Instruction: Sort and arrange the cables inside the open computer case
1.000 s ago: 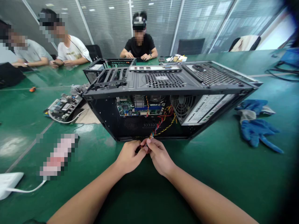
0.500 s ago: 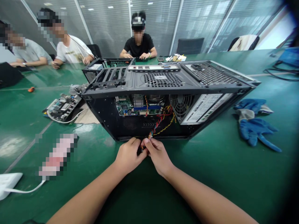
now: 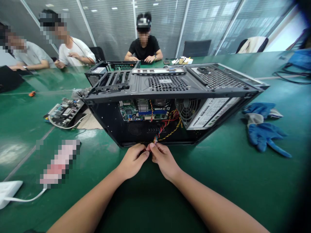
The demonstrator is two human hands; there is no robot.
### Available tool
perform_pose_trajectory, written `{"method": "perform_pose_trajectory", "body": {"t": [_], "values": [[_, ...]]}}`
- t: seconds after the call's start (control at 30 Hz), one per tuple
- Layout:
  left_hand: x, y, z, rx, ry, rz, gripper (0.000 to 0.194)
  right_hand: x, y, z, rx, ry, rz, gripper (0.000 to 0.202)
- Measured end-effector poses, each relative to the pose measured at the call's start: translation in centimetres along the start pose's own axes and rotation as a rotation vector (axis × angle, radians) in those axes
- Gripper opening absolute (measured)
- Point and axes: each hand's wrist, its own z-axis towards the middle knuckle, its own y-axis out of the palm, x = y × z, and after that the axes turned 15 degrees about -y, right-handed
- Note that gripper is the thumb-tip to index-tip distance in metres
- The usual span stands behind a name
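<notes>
An open black computer case (image 3: 170, 85) lies on its side on the green table (image 3: 218, 181), its inside facing me. A twisted bundle of red, blue, yellow and black wires (image 3: 163, 128) runs from the motherboard (image 3: 143, 110) down to the case's front edge. My left hand (image 3: 132, 160) and my right hand (image 3: 164, 160) meet just in front of the case, fingertips pinched together on the end of that wire bundle. The connector itself is hidden between my fingers. A power supply (image 3: 206, 111) with a fan sits in the case's right part.
Blue work gloves (image 3: 263, 131) lie to the right. A loose circuit board (image 3: 64, 111) and a second open case (image 3: 107, 69) are at the left rear. A white adapter (image 3: 8, 191) with cable rests at the left edge. Three people sit at the table's far side.
Both hands have shifted slightly up toward the case edge, still pinching the wire end. The person in the white shirt at the back has moved their hands.
</notes>
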Motion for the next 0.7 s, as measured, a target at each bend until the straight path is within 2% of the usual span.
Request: {"method": "perform_pose_trajectory", "body": {"t": [0.23,0.4,0.53,0.63,0.7], "values": [[-0.05,-0.75,0.44,-0.046,0.03,0.121,0.016,0.0,-0.14,0.09,-0.013,-0.014,-0.027,0.04],[0.2,-0.8,0.1,0.045,-0.013,0.25,0.02,-0.04,0.0,-0.06,-0.016,-0.031,-0.072,0.041],[0.12,-0.42,-0.27,0.112,0.063,0.303,0.02,-0.07,0.06,-0.02,-0.013,-0.046,-0.092,0.041],[0.07,-0.33,-0.3,0.124,0.098,0.288,0.018,0.1,-0.05,-0.05,-0.013,-0.038,-0.067,0.04],[0.09,-0.43,-0.2,0.098,0.069,0.23,0.017,0.22,-0.14,-0.08,-0.013,-0.023,-0.022,0.039]]}}
